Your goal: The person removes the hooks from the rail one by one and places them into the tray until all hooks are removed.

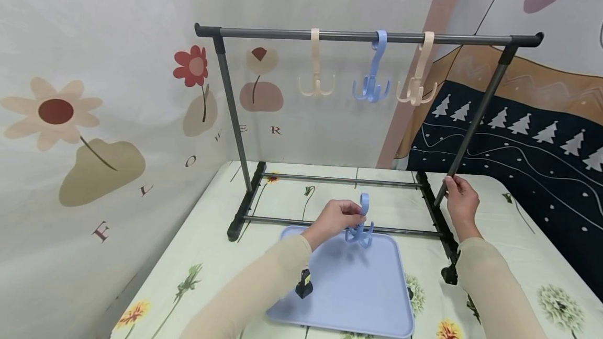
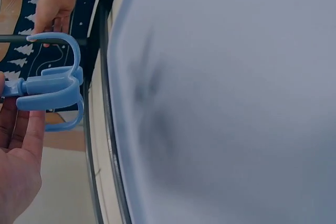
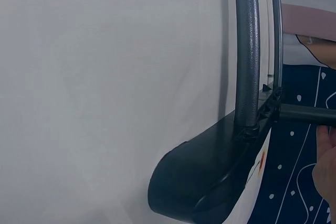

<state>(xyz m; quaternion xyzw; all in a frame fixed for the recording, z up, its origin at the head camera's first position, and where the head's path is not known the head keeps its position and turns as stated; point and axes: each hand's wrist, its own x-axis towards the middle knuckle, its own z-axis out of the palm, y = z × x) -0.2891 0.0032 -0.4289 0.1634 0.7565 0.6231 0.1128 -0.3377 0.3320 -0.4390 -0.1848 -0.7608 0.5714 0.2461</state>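
Note:
My left hand pinches a blue four-armed hanging hook by its stem, above the far part of the blue tray. In the left wrist view the blue hook shows its curved prongs, with fingers and palm beneath its stem. Lower on the right upright of the dark metal rack, my right hand grips the tube. From the top bar hang a beige hook, a blue hook and another beige hook.
The rack stands on black feet joined by two low crossbars. A flower-print cloth covers the table. Behind are a pale printed curtain and a navy tree-print cloth. A black wrist device sits at the left sleeve.

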